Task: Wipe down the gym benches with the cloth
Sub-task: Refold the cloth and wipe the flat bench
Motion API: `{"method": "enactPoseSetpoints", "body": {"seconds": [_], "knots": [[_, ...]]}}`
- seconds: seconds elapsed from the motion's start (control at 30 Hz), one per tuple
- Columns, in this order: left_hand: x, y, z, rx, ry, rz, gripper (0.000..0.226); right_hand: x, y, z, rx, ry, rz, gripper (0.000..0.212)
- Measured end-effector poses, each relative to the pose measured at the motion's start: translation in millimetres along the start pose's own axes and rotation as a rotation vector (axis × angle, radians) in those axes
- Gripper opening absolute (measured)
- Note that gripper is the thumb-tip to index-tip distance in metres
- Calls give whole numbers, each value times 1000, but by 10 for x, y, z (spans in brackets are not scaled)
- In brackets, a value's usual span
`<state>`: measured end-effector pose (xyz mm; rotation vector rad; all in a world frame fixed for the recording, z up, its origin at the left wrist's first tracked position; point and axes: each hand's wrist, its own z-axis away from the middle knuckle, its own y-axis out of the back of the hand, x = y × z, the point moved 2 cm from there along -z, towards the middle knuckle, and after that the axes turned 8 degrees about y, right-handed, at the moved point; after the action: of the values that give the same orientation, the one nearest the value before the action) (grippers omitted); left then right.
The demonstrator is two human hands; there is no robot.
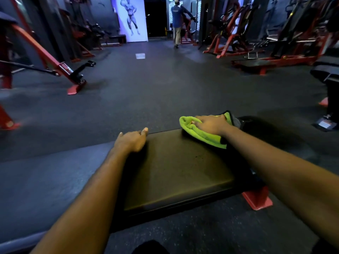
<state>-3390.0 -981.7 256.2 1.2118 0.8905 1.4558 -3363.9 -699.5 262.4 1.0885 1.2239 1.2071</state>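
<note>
A black padded bench lies low in front of me, its pad running away from me. My right hand lies on a bunched green cloth and presses it onto the far right corner of the pad, fingers spread over the fabric. My left hand rests on the pad's far left corner, with its fingers bent over the edge. The cloth hangs partly over the bench's far end.
A red bench foot sticks out at the right. Red and black gym machines line both sides of the dark rubber floor. A person stands far back by a machine. A weight lies on the floor at the right.
</note>
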Motion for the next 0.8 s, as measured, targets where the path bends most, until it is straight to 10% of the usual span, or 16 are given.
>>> {"method": "enactPoseSetpoints", "body": {"seconds": [0.47,0.8], "knots": [[-18,-20,43,20,-49,-93,63,-912,-331,1566,153,249,-28,96],[29,4,249,75,-29,23,59,-764,-212,515,39,73,-79,55]]}}
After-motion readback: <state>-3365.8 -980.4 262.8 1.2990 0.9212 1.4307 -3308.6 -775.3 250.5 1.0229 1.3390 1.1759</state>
